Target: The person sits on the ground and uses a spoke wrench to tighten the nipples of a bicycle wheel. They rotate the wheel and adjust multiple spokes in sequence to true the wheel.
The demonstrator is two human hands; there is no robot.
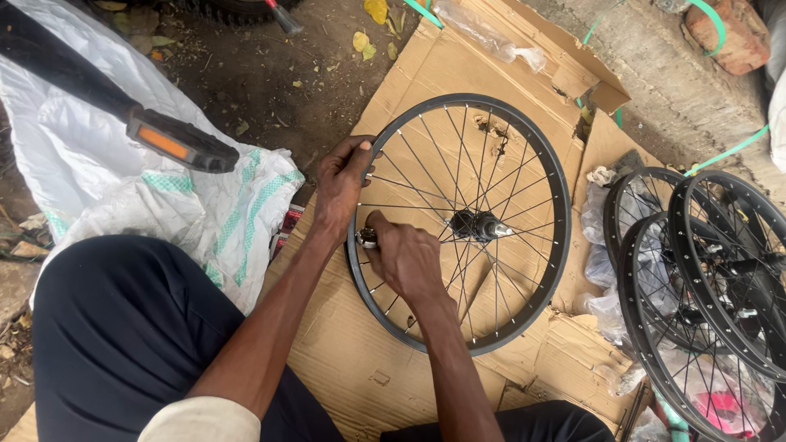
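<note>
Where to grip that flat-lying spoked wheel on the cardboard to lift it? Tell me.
Grip the spoked wheel by its black rim at the bare far-right arc, coming from outside and above. It lies flat on the cardboard; thin spokes fill the inside, and the left hand and right hand occupy the near-left edge.

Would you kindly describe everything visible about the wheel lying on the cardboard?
The wheel has a black rim, thin metal spokes and a shiny hub at its centre, with no tyre. It lies flat on flattened cardboard. The left hand grips the rim's near-left edge; the right hand rests over the spokes, pressing a small silvery tool at the rim.
</note>
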